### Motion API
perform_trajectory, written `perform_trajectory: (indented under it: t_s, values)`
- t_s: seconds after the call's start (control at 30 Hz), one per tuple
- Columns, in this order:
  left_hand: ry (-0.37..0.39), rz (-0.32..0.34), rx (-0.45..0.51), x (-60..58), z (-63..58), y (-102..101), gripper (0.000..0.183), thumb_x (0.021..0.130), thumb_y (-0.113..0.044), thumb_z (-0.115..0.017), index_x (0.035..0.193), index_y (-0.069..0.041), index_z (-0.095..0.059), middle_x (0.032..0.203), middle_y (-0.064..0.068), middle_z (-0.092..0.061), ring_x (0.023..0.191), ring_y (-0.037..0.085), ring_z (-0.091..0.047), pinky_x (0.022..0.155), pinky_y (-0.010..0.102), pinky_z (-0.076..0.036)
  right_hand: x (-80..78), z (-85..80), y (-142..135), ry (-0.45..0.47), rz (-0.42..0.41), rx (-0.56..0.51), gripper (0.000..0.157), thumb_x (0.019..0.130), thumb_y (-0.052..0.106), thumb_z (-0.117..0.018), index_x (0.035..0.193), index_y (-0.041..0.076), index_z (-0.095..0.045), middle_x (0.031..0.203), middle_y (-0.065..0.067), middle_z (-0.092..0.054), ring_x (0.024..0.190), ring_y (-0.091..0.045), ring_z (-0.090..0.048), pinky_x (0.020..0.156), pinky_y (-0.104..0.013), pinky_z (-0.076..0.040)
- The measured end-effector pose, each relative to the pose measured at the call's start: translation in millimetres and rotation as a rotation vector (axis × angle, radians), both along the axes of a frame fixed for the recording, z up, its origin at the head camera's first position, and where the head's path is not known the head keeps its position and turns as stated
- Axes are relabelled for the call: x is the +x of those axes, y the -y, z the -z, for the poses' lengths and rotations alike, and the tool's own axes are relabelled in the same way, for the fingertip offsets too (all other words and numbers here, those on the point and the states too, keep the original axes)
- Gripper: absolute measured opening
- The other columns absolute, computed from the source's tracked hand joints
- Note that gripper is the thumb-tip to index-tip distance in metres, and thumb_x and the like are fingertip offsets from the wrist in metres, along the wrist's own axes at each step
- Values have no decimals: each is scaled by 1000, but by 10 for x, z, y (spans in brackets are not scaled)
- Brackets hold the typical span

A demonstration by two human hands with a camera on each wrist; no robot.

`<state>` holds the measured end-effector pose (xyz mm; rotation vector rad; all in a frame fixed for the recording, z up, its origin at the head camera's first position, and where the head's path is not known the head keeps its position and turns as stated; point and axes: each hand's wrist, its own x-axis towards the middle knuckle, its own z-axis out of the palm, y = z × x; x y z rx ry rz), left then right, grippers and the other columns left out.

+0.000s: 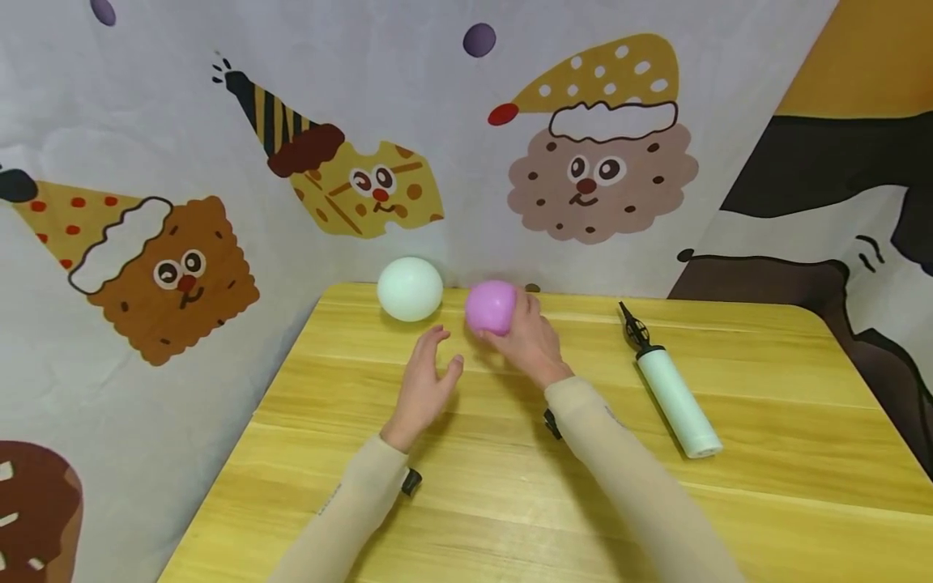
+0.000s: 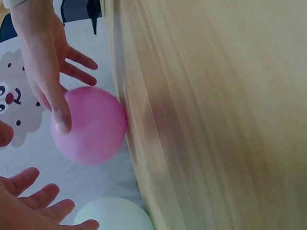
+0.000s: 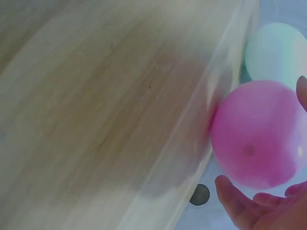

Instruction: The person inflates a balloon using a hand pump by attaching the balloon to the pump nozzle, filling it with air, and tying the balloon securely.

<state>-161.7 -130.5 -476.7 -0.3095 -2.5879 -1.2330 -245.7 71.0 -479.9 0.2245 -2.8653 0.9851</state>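
Observation:
In the head view a round pink balloon (image 1: 490, 308) sits at the back of the wooden table, right of a pale mint balloon (image 1: 410, 289). My right hand (image 1: 526, 336) is at the pink balloon's right side, thumb along its front. In the left wrist view the thumb lies over the pink balloon (image 2: 91, 127) while other fingers stretch out beyond it. Spread fingers (image 3: 240, 201) show just below the balloon in the right wrist view. My left hand (image 1: 424, 385) hovers over the table in front of the mint balloon, fingers parted and holding nothing.
A mint hand pump (image 1: 678, 401) with a black nozzle lies on the right of the wooden table (image 1: 510, 502). Behind the table's back edge hangs a white cloth (image 1: 459, 186) printed with cartoon snacks in party hats.

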Motion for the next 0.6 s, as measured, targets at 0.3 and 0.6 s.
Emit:
perform_trajectory:
  t_s: [0.3,0.6]
  values:
    - [-28,3,-22,20,-54,14,52,102,-27,-58,145,1,-50,158,18,-42,144,38,-41,118,57,-34,245,-153,-331,45,-23,37,115,87,71,-68,166,8,-11,168,-23,-17,142,-48,-41,102,-67,-46]
    - [-158,-23,-335,31,-51,113,62,101,-39,-59,147,1,-47,161,20,-36,151,42,-29,117,74,-17,693,-420,-785,-23,-48,85,103,95,75,-51,164,6,-20,170,-21,-16,148,-50,-30,111,-74,-30]
